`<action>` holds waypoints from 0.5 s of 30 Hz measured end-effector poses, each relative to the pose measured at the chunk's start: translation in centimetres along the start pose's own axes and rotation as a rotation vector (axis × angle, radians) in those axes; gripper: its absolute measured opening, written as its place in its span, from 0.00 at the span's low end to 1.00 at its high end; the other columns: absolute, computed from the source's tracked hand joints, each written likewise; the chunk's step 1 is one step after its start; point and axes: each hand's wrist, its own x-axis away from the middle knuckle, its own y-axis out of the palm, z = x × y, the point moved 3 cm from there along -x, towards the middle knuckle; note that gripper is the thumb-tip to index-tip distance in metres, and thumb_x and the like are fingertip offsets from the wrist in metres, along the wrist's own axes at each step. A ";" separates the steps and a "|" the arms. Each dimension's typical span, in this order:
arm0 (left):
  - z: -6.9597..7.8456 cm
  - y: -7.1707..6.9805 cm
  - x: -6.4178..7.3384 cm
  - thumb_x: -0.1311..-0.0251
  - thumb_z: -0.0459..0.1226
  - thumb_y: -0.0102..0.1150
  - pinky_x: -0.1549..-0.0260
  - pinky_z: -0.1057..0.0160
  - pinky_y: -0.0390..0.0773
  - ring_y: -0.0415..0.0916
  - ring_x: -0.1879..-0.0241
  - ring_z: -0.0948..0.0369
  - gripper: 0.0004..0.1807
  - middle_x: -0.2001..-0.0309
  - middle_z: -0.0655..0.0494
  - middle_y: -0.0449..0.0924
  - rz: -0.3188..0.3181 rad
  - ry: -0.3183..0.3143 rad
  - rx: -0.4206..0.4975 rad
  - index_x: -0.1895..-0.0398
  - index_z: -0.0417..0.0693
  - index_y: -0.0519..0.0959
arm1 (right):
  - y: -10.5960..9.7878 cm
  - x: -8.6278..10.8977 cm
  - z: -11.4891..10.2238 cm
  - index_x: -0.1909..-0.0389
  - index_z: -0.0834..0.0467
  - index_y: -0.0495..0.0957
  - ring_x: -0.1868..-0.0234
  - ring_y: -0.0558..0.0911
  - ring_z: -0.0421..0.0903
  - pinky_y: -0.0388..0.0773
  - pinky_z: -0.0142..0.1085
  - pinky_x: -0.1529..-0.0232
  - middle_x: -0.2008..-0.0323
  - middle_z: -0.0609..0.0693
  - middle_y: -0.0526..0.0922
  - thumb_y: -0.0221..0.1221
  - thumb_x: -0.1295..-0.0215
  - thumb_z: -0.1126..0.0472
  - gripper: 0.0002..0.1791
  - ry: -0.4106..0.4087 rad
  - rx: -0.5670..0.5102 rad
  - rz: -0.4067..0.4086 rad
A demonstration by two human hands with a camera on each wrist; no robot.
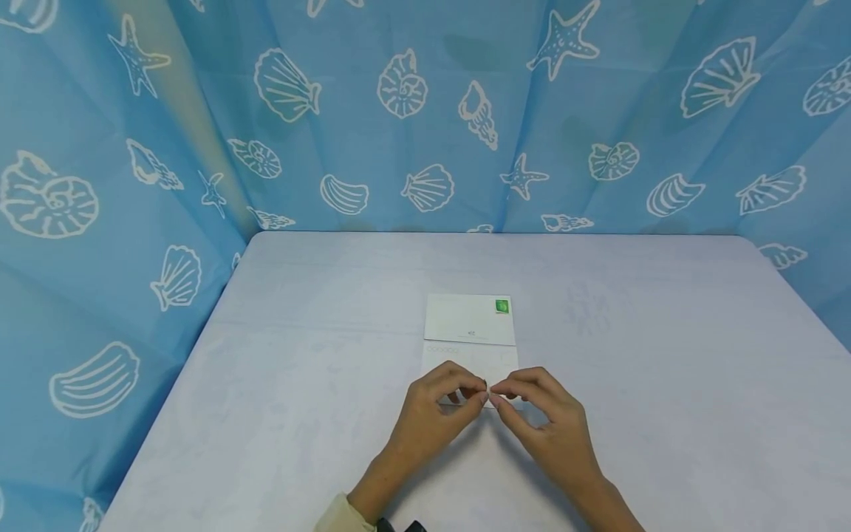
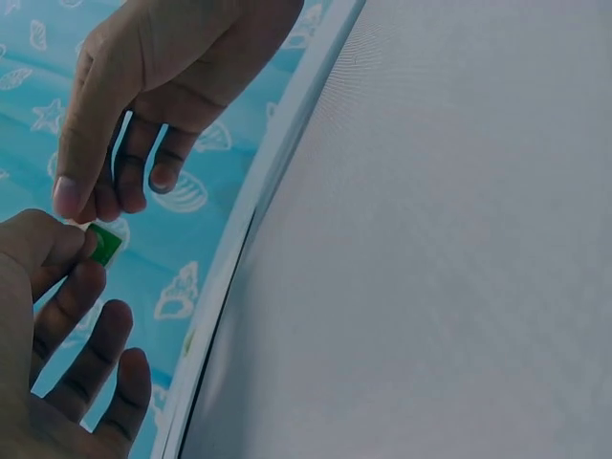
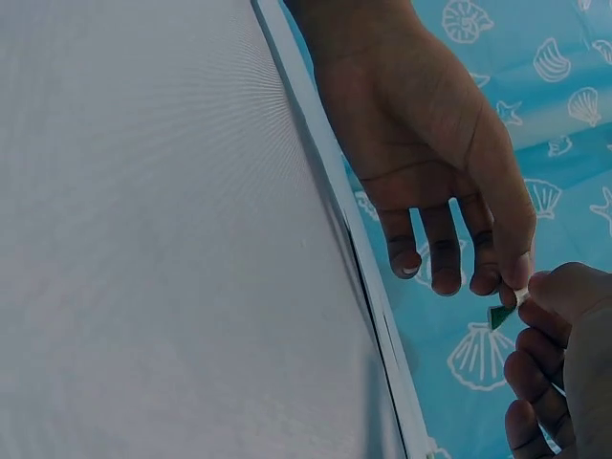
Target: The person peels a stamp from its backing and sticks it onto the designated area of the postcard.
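Note:
My left hand [image 1: 435, 414] pinches a small green stamp [image 2: 104, 245] with a pale edge between thumb and forefinger. In the head view it is almost hidden by the fingertips. My right hand [image 1: 548, 417] meets it there, thumb and forefinger pinching at the stamp's pale edge. Both hands are raised over the near part of a white envelope [image 1: 492, 362] with a row of small printed boxes, partly covered by my left hand. Just beyond, against its far side, lies another white envelope [image 1: 459, 314] with a green stamp [image 1: 501, 306] in its far right corner.
A pale cloth-covered table [image 1: 299, 332] extends around the envelopes. Behind it and along the left hangs a blue curtain [image 1: 359, 125] with white shells and starfish. A beige sleeve [image 1: 342, 515] and a dark strap piece [image 1: 399, 526] show at the left wrist.

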 end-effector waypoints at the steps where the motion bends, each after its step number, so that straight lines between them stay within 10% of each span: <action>1: 0.0 0.0 0.0 0.38 0.31 0.67 0.66 0.61 0.82 0.78 0.62 0.61 0.06 0.61 0.57 0.83 -0.002 0.007 -0.005 0.61 0.49 0.86 | 0.0 0.0 0.0 0.67 0.63 0.85 0.66 0.81 0.48 0.75 0.22 0.59 0.65 0.53 0.81 0.70 0.58 0.83 0.17 0.001 -0.001 0.000; 15: 0.5 -0.1 0.0 0.35 0.34 0.64 0.65 0.65 0.82 0.77 0.61 0.66 0.02 0.61 0.64 0.81 0.012 0.066 -0.094 0.62 0.49 0.85 | 0.2 1.6 3.2 0.67 0.56 0.86 0.66 0.81 0.41 0.78 0.25 0.63 0.65 0.47 0.81 0.72 0.54 0.78 0.16 0.025 0.077 0.031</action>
